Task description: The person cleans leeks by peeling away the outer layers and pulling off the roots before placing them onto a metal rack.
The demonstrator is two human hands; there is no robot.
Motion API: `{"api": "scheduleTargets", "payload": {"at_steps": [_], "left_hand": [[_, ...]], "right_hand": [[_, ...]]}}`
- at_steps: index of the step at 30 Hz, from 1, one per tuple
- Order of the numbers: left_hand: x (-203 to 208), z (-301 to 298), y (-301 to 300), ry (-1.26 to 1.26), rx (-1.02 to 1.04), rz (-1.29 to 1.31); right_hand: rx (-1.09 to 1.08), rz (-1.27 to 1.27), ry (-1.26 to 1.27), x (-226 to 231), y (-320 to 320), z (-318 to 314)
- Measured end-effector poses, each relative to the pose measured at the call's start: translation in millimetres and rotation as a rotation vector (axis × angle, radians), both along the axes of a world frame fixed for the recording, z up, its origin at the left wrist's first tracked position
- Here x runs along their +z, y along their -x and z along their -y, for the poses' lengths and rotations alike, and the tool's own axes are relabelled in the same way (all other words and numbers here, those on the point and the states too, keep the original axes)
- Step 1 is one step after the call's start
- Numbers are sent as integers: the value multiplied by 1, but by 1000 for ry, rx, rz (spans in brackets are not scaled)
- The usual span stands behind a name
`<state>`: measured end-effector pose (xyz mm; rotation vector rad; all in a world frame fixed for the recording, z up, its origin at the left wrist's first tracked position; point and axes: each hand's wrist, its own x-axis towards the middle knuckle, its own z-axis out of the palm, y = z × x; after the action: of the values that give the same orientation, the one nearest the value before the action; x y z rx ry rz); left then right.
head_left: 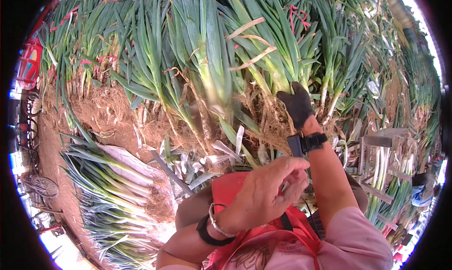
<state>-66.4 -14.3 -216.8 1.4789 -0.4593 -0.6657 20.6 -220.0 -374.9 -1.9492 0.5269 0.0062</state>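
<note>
My right hand (297,104), in a dark glove, reaches forward to a dense bank of long green onions (278,79). Its fingers close around the lower stalks, just above their brown roots; the fingertips are partly hidden. My bare left hand (268,187) hovers in front of my chest, fingers loosely bent and apart, with nothing visible in it. A large green onion (207,67) with broad leaves stands out ahead, slightly blurred near its base. At the lower left, trimmed green onions (125,175) with pale stems lie in a row, roots toward me.
Green onion bundles tied with red string (299,18) cover the far side. A white sheet (122,159) lies under the trimmed row. Peeled leaf scraps (226,152) litter the soil before me. To the right stands a metal frame (376,142); a bicycle wheel (45,186) is far left.
</note>
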Motion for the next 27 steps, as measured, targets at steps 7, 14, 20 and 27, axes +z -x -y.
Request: {"api": "scheduleTargets", "payload": {"at_steps": [7,14,20,27], "left_hand": [[-19,25,17,-22,45,158],[-21,67,42,-208,-48,577],[-36,72,56,-727,-786,775],[-20,49,50,-531,-601,682]], "right_hand": [[-199,207,-78,112,109,51],[-382,334,-155,163,179,85],[-193,234,-451,146,140,147],[-120,-42,459,17,22,100]]}}
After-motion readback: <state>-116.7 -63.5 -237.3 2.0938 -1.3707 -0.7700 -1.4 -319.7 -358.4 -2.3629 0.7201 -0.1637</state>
